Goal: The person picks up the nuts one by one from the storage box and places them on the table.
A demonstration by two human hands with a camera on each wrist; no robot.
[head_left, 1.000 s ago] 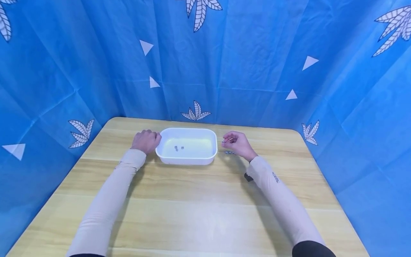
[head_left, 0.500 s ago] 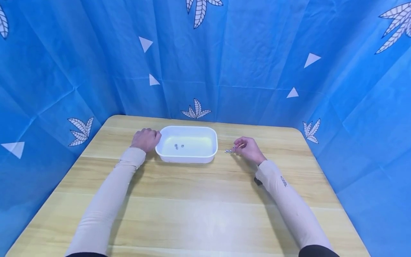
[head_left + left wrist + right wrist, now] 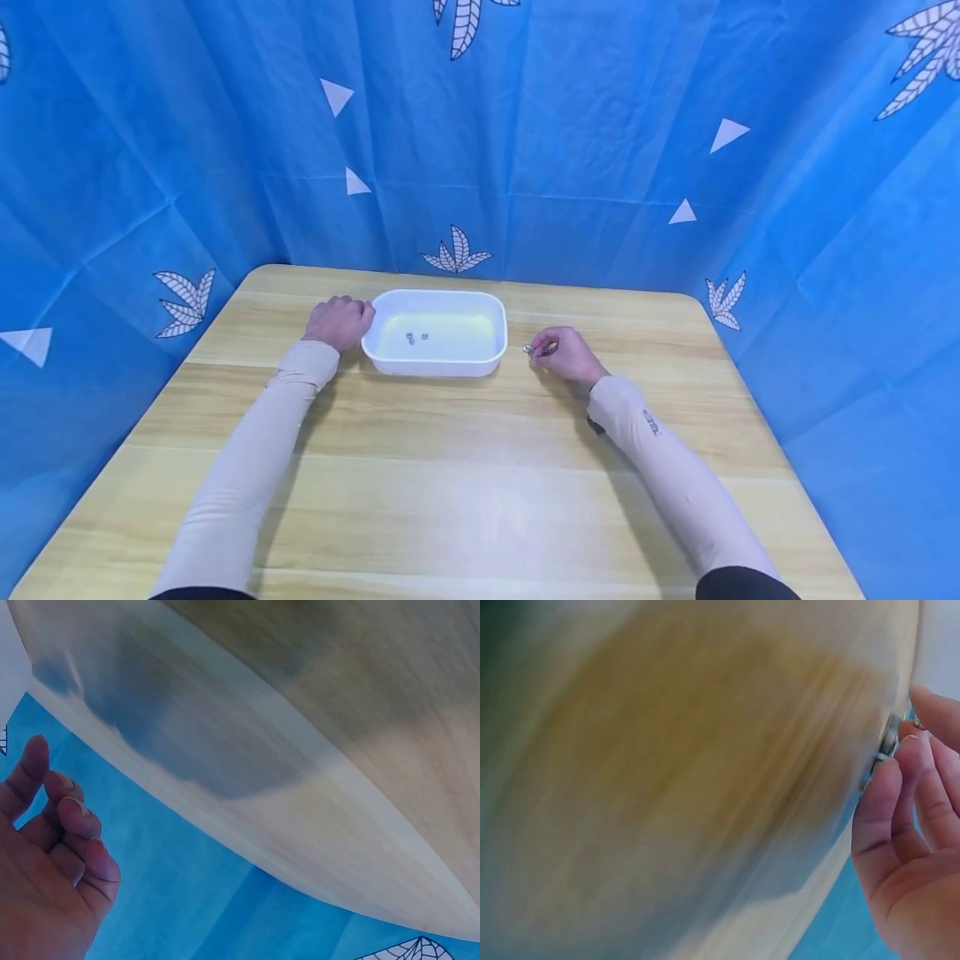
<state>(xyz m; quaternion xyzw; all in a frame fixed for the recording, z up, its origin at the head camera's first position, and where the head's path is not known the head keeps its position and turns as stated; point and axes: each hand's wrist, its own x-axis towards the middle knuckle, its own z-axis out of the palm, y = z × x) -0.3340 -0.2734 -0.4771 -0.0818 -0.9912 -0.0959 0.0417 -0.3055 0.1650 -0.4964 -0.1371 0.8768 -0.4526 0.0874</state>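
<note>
A white plastic tray [image 3: 438, 368] stands near the back of the wooden table, with a few small metal nuts [image 3: 424, 337] on its floor. At its left rim my left hand [image 3: 339, 323] holds the edge with curled fingers; the left wrist view shows those fingers bent beside a corner of the tray [image 3: 11, 664], but the contact itself is hidden. Right of the tray, my right hand [image 3: 567, 355] is low at the tabletop, thumb and fingertips pinching a small metal nut. More nuts [image 3: 889, 736] lie against the fingertips in the right wrist view, partly covered.
The light wooden table [image 3: 450, 500] ends in a rounded edge at the back. Blue curtain [image 3: 585, 150] with white leaf prints hangs behind it and on both sides.
My right hand moved away from near the tray's right side, back to the row of nuts, then slightly left along it. My left hand and the tray have kept their place.
</note>
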